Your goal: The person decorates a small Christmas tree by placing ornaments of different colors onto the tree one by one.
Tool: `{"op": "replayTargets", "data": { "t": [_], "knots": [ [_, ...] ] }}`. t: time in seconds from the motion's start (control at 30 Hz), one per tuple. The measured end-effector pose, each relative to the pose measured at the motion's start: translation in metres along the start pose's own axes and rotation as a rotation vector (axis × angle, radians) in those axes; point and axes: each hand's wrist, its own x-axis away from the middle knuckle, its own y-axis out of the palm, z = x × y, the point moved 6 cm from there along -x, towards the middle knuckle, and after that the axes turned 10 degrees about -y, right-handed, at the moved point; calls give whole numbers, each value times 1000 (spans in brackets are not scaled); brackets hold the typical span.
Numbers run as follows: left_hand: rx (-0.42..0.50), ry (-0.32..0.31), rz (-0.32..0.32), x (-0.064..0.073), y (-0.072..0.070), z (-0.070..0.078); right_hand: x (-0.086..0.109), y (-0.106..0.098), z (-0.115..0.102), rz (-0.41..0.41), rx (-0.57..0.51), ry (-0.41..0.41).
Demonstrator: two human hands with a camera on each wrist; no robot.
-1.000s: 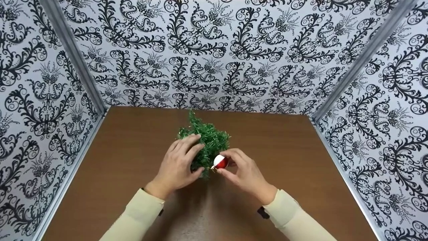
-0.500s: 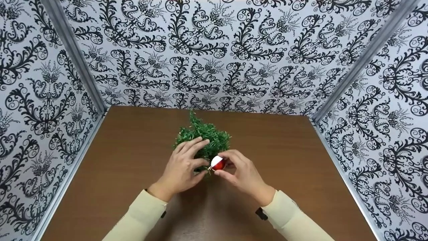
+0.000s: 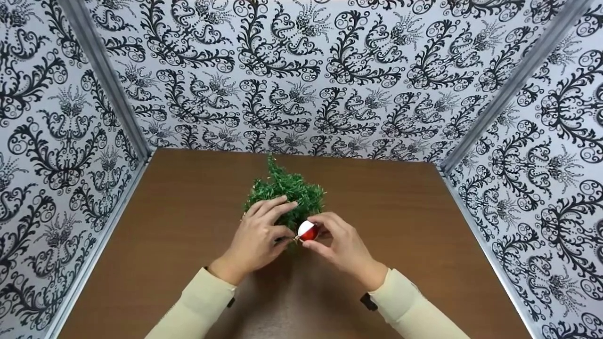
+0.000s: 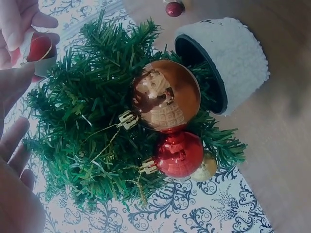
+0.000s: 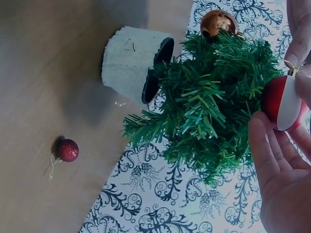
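Observation:
A small green artificial Christmas tree (image 3: 287, 186) stands mid-table in a white fuzzy pot (image 5: 129, 60), seen in both wrist views. My right hand (image 3: 346, 242) holds a red-and-white Christmas bauble (image 3: 308, 231) by its round body, between thumb and fingers, close in front of the tree. At the bauble's gold cap (image 5: 293, 69), my left hand (image 3: 256, 235) pinches the thin gold string with thumb and index finger. Its other fingers spread over the branches. In the left wrist view, a copper bauble (image 4: 167, 97), a red bauble (image 4: 180, 153) and a gold bauble (image 4: 206, 167) sit against the branches.
A small glittery red bauble (image 5: 67, 150) with a string lies on the brown table (image 3: 386, 207) beside the pot. Black-and-white patterned walls (image 3: 292, 108) with grey corner posts (image 3: 509, 84) enclose the table at the back and sides.
The left hand has moved right and its thumb and index finger have come together at the bauble's cap. The right hand brought the bauble slightly left; the last half second shows little motion.

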Motion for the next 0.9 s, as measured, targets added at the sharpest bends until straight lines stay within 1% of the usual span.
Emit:
{"op": "replayTargets", "data": {
  "t": [0.13, 0.3, 0.4, 0.47, 0.57, 0.63, 0.73, 0.9],
  "knots": [
    [-3, 6, 0, 1, -2, -1, 2, 1, 3, 12, 18, -11],
    [12, 8, 30, 1, -5, 0, 6, 2, 5, 12, 38, -4],
    [12, 1, 61, 1, -7, 0, 8, 4, 6, -3, 30, 28],
    [12, 2, 95, 0, -8, 1, 9, 6, 5, -15, 35, 51],
    [4, 6, 142, 1, -11, 0, 11, 9, 2, -33, 81, 64],
    [-4, 7, 160, 1, -11, -1, 13, 13, 1, -41, 120, 61],
    [-18, -7, 148, 1, -10, -3, 16, 19, 0, -55, 163, 61],
    [-26, -32, 105, 1, -6, -4, 20, 26, 0, -105, 175, 97]
  ]
}}
